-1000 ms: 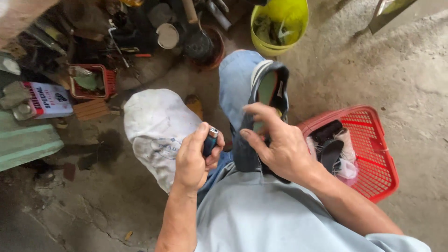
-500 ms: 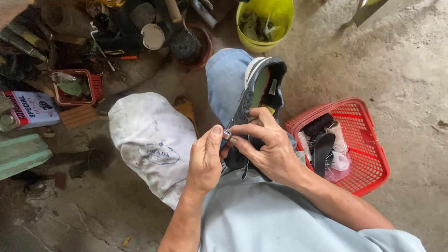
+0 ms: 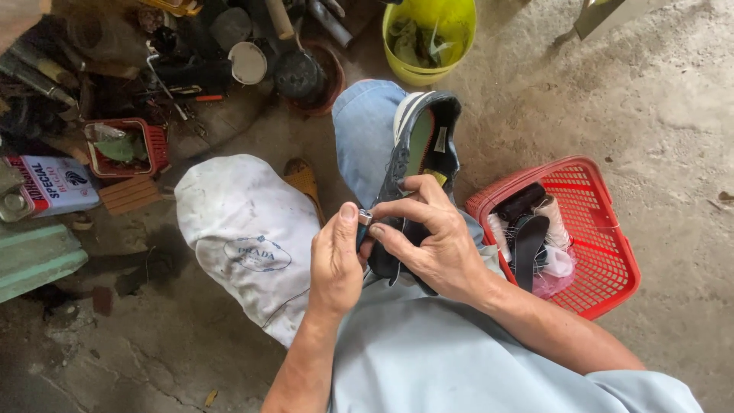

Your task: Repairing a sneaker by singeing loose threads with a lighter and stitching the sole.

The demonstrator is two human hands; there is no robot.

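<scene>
Dark shoe (image 3: 419,164) gripped by both hands, red basket (image 3: 604,252) just beside

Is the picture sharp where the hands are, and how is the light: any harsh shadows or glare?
Head view: soft, even daylight, no glare; the left hand, right hand and dark shoe look sharp. Head view: shadows are faint, darkest among the clutter at upper left. Head view: the wide lens bends the edges slightly, as at the red basket.
</scene>
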